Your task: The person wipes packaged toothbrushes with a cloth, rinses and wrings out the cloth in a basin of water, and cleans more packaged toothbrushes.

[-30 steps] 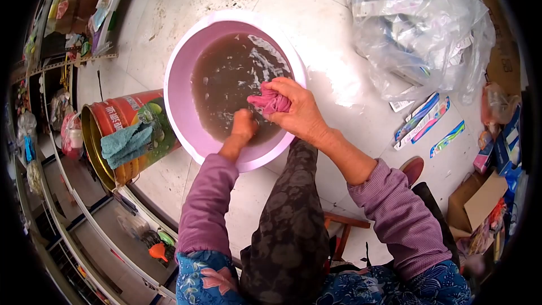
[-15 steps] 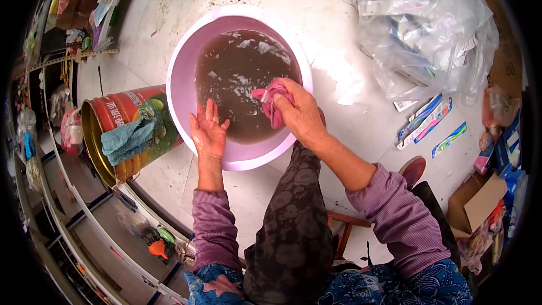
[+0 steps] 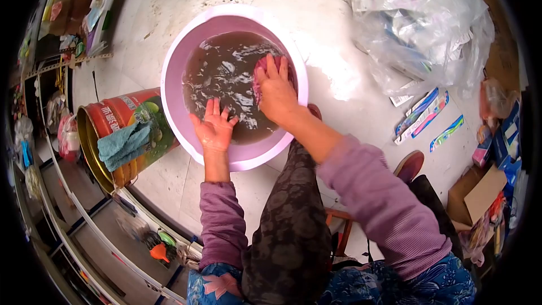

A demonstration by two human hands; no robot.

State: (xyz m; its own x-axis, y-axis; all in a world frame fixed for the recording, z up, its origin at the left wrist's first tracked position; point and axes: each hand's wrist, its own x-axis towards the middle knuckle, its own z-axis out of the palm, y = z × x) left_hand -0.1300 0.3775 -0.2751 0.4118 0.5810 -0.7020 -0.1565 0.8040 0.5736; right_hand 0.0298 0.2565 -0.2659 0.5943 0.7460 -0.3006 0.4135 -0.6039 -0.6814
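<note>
A pale purple basin [image 3: 171, 79] on the floor holds murky brown water [image 3: 217, 68] with ripples and glints on its surface. My right hand [image 3: 275, 93] is over the right side of the basin, its fingers curled over a wet dark pink cloth [image 3: 261, 70]. The cloth is at the water by the inner right wall, partly hidden under the fingers. Near the basin's front left rim, my left hand [image 3: 214, 130] lies palm up with its fingers spread and nothing in it.
Left of the basin a red and green metal bucket [image 3: 121, 107] lies on its side, a teal cloth [image 3: 125, 146] over it. Shelves [image 3: 96, 214] line the left. A clear plastic bag [image 3: 420, 28], packaged toothbrushes [image 3: 446, 133] and an open cardboard box [image 3: 480, 192] are on the right.
My right hand has moved up and forward with the pink cloth, from above the near right rim to the water by the right wall. The water is more rippled. My left hand shifted slightly right.
</note>
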